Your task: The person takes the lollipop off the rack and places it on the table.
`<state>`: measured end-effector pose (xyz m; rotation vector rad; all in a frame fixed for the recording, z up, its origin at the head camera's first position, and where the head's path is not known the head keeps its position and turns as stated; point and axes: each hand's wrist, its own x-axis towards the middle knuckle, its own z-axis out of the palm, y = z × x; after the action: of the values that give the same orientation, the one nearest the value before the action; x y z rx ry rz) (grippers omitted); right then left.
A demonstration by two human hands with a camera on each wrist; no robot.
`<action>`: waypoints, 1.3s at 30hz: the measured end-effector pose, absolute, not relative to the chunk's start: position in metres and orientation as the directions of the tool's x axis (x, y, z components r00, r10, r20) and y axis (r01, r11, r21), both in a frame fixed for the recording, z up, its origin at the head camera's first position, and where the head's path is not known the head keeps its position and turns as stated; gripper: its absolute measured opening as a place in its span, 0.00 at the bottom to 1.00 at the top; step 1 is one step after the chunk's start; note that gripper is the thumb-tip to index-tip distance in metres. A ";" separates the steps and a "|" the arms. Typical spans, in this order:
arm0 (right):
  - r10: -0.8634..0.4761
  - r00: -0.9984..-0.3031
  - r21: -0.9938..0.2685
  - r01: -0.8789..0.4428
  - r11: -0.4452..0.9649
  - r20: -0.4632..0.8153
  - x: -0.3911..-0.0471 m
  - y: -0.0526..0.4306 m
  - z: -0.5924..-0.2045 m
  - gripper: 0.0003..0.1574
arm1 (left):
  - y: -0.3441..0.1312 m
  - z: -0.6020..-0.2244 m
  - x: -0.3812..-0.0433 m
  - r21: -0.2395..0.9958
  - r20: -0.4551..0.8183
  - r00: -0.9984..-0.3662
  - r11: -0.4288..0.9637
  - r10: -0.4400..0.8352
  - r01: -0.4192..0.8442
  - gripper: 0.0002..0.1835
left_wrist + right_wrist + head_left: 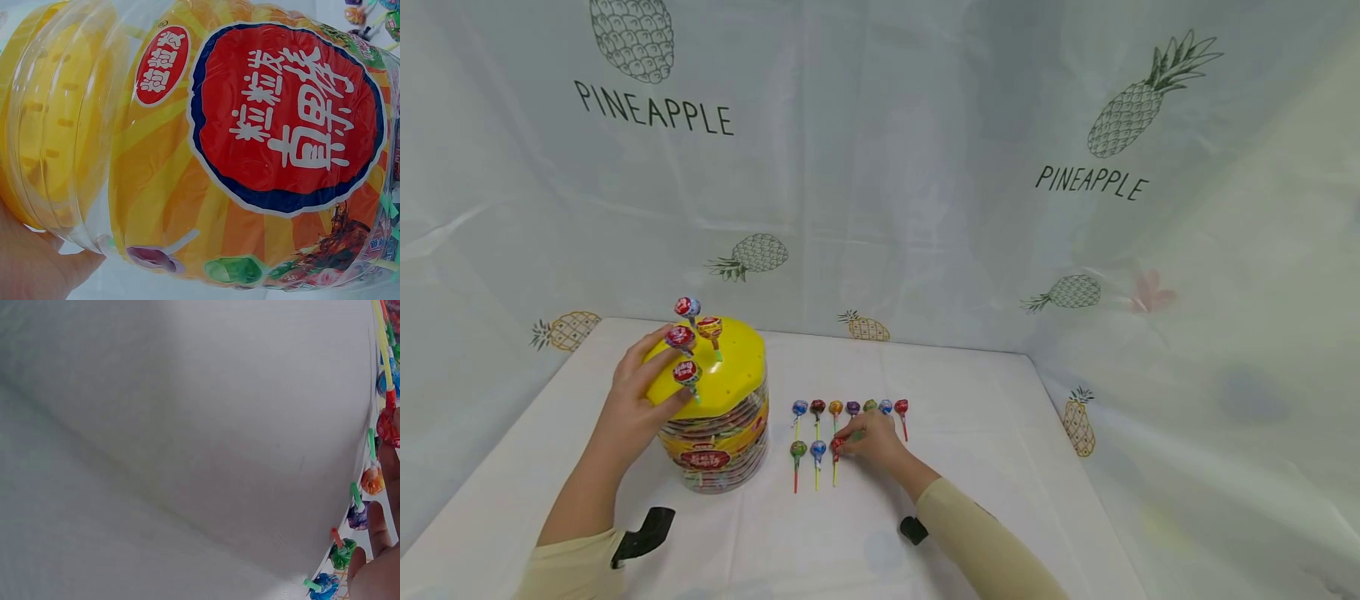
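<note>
A clear plastic jar with a yellow lid stands upright at the left of the table, its orange label filling the left wrist view. Several wrapped lollipops, such as a red-and-yellow one, stick up from the lid. My left hand rests on the lid's left side, fingers spread among those lollipops. To the right, my right hand pinches the head of a red lollipop at the end of the nearer row. Its yellow stick points away from the hand.
Behind the right hand lies a farther row of lollipops, with a blue one at its left and a red one at its right. Green and blue lollipops lie in the nearer row. A pineapple-print curtain hangs behind the white table.
</note>
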<state>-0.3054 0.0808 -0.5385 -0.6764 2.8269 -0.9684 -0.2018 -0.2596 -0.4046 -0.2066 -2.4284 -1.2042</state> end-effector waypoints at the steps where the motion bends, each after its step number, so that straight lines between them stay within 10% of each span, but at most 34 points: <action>1: -0.431 -0.900 -0.593 -0.385 0.707 0.071 -0.305 0.081 -0.539 0.10 | -0.260 -0.404 -0.202 0.725 0.432 -0.900 0.614 -0.053 0.312 0.29; 39: -0.363 -0.932 -0.551 -0.315 0.773 0.023 -0.299 0.075 -0.543 0.11 | -0.235 -0.406 -0.186 0.739 0.451 -0.875 0.623 -0.174 0.257 0.30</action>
<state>-0.2988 0.0753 -0.5431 -0.5510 2.8781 -0.8713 -0.1864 -0.2351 -0.4058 -0.0654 -2.3590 -1.1819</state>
